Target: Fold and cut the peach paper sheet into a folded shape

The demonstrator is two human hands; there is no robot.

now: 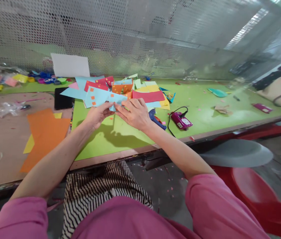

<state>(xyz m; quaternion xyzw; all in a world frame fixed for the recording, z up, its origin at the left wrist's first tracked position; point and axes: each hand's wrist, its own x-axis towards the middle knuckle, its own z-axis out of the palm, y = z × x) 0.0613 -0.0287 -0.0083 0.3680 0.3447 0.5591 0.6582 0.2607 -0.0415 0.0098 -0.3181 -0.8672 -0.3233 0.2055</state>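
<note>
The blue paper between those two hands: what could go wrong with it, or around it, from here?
The blue paper is pinched by the fingertips of the left hand and right hand, so an uneven pull might crease or tear it.

A blue tool lies close by the right hand and could get knocked.

The cord beside the purple box passes near the right arm, which might snag it.

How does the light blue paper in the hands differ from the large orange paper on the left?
The light blue paper bears small orange squares; the orange paper looks plain where visible. The left hand and right hand hold the light blue paper, while the orange paper lies on the brown tabletop, away from both hands. Both are coloured paper.
</note>
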